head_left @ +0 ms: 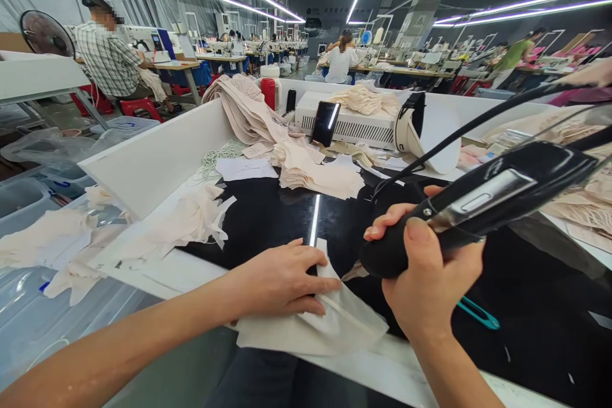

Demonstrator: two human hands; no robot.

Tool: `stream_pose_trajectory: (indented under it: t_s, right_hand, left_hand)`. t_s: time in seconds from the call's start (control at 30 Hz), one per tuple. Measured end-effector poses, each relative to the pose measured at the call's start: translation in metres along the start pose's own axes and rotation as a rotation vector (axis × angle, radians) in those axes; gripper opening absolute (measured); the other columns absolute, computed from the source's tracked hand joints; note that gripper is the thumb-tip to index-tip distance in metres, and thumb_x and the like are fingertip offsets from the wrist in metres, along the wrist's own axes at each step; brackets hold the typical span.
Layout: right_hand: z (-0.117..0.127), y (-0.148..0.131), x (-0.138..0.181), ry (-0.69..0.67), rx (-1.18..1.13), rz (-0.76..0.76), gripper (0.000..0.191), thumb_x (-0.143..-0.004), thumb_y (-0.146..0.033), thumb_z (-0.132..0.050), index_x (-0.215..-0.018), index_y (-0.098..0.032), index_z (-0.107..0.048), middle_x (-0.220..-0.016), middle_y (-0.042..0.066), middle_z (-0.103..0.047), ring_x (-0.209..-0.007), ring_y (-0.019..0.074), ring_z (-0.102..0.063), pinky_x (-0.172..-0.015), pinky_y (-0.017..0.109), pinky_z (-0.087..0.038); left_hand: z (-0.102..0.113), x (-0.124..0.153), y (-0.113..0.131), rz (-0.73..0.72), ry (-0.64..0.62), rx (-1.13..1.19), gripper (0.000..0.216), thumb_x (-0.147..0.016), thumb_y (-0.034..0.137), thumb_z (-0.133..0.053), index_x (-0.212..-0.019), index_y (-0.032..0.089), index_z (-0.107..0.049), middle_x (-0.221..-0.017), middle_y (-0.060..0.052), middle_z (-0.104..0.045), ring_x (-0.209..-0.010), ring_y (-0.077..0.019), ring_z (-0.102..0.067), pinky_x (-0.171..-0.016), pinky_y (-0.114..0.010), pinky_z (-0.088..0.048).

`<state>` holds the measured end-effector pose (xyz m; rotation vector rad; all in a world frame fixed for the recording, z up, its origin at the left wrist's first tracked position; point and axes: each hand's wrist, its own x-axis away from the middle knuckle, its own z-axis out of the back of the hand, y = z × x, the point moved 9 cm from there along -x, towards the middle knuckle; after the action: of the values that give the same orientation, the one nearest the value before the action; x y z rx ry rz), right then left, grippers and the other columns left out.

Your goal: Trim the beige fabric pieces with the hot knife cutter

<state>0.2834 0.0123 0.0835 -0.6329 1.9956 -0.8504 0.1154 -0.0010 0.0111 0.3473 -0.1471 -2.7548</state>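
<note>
My left hand [282, 280] lies flat, fingers stretched out, on a pale cream fabric piece [329, 322] at the front edge of the black work surface [268, 217]. My right hand [428, 274] is wrapped round the black handle of a corded hand tool [482, 201], whose body points up to the right. The tool's rounded front end hangs just above the fabric, beside my left fingertips. A black cable runs from the tool up to the right.
Stacks of cream fabric pieces [310, 169] lie behind, with a white machine box [351, 124] and a dark phone [325, 122]. A white partition [157, 156] stands at left with scraps beyond. Teal snips [478, 313] lie at right. People sit at sewing tables behind.
</note>
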Motion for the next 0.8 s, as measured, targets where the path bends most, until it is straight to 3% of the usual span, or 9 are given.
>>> stream_pose_trajectory:
  t_s: [0.27,0.43,0.63,0.8]
  right_hand:
    - [-0.003,0.0,-0.004,0.031,-0.02,-0.007,0.047,-0.082,-0.035,-0.091,-0.119,-0.023,-0.065,-0.074,-0.007,-0.073,-0.054,0.0158,-0.066,-0.054,0.031,-0.06]
    - [-0.007,0.003,-0.005,0.031,-0.03,-0.021,0.047,-0.079,-0.031,-0.088,-0.118,-0.024,-0.063,-0.072,-0.008,-0.073,-0.052,0.0154,-0.064,-0.054,0.03,-0.06]
    - [-0.011,0.007,-0.005,0.01,-0.009,-0.018,0.038,-0.084,-0.029,-0.085,-0.115,-0.024,-0.063,-0.073,-0.008,-0.073,-0.055,0.0146,-0.066,-0.057,0.03,-0.061]
    - [-0.012,0.009,-0.013,0.039,-0.044,0.015,0.042,-0.081,-0.03,-0.085,-0.115,-0.024,-0.061,-0.071,-0.009,-0.072,-0.051,0.0144,-0.063,-0.052,0.029,-0.059]
  left_hand:
    - [0.003,0.001,0.001,0.002,0.069,0.022,0.043,-0.11,0.05,-0.066,-0.146,0.025,-0.072,-0.134,-0.015,-0.066,-0.118,-0.0279,-0.071,-0.121,-0.052,-0.053]
    - [-0.003,0.001,-0.001,0.01,0.046,0.023,0.045,-0.11,0.054,-0.066,-0.146,0.027,-0.072,-0.136,-0.015,-0.065,-0.118,-0.0288,-0.071,-0.123,-0.055,-0.051]
    - [-0.004,0.001,-0.001,0.008,0.047,0.038,0.045,-0.112,0.053,-0.063,-0.146,0.025,-0.071,-0.136,-0.015,-0.066,-0.122,-0.0282,-0.069,-0.123,-0.051,-0.051]
    - [-0.002,0.002,0.0,-0.002,0.07,0.042,0.044,-0.111,0.051,-0.065,-0.145,0.024,-0.072,-0.134,-0.015,-0.066,-0.123,-0.0281,-0.07,-0.122,-0.05,-0.051]
